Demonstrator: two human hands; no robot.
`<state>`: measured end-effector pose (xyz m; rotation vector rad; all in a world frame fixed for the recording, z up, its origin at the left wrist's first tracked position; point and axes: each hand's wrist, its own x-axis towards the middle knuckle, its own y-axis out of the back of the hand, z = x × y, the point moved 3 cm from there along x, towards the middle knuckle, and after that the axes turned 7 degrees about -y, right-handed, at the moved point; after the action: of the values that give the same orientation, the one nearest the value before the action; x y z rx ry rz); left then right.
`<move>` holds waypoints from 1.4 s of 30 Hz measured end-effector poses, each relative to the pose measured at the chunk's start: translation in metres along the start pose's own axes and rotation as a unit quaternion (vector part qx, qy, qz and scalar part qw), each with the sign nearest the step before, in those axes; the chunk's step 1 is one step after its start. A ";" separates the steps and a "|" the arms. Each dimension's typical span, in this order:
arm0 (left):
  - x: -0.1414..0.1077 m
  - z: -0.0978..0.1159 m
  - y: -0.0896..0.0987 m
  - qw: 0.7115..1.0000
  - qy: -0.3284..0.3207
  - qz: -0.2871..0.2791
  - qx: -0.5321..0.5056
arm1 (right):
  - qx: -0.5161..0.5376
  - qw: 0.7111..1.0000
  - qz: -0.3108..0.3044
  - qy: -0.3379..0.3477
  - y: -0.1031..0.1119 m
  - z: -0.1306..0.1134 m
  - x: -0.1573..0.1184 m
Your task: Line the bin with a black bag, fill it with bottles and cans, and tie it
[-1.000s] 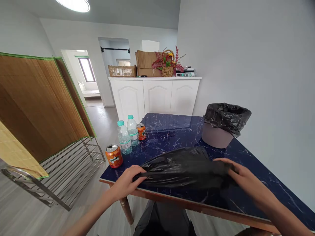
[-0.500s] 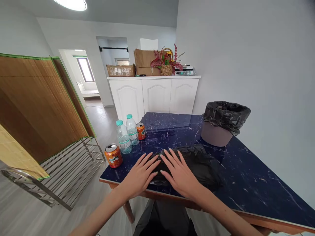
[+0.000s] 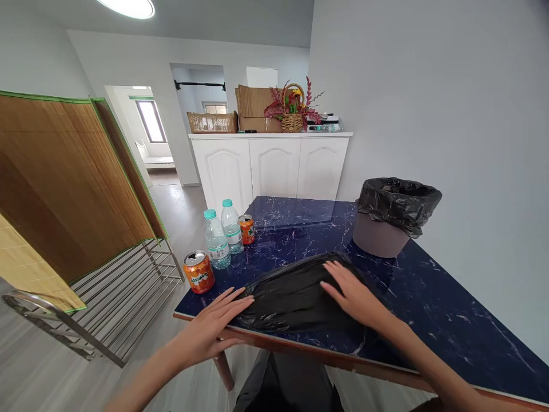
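A black plastic bag (image 3: 291, 294) lies flat and stretched out near the front edge of the dark blue marbled table (image 3: 429, 320). On the bag's left end rest the fingertips of my left hand (image 3: 217, 323), fingers extended and the thumb over the table edge. My right hand (image 3: 354, 294) lies flat on the bag's right part with its fingers stretched. Left of the bag stand an orange soda can (image 3: 199, 273), two clear bottles with teal caps, the nearer bottle (image 3: 218, 243) and the farther bottle (image 3: 232, 229), and a second orange can (image 3: 247, 230).
A bin (image 3: 381, 234) lined with a black bag stands at the table's right rear. Behind the table is a white cabinet (image 3: 274, 166) bearing cardboard boxes (image 3: 212, 122) and a flower basket (image 3: 292, 122). A metal rack (image 3: 124, 297) with a bamboo mat (image 3: 64, 183) is at left.
My hands have moved apart over the bag, the left toward its left end and the right toward its right. The bag now looks flatter and wider.
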<state>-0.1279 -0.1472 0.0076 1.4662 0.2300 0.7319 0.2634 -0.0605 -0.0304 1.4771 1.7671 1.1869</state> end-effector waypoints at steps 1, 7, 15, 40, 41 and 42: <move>-0.003 0.004 0.003 1.000 -0.003 0.015 0.000 | 0.021 0.999 -0.018 0.035 0.002 -0.018 -0.012; 0.027 0.060 0.035 0.993 -0.040 0.096 -0.062 | 0.143 0.966 -0.124 0.174 -0.013 -0.138 -0.074; 0.080 0.079 0.035 0.989 -0.060 0.131 0.017 | 0.540 0.820 -0.122 -0.147 -0.023 -0.128 -0.053; 0.109 0.016 -0.023 0.986 -0.019 -0.005 -0.166 | 0.141 0.980 -0.116 -0.076 0.015 -0.039 -0.081; 0.111 0.016 -0.023 0.986 -0.015 0.000 -0.167 | 0.161 0.974 -0.122 -0.100 0.025 -0.038 -0.083; 0.113 0.017 -0.023 0.986 -0.009 0.004 -0.164 | 0.175 0.970 -0.121 -0.118 0.034 -0.039 -0.085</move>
<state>-0.0246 -0.0950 0.0199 1.1594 0.0837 0.7252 0.2682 -0.1527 0.0063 1.4672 1.9880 0.5706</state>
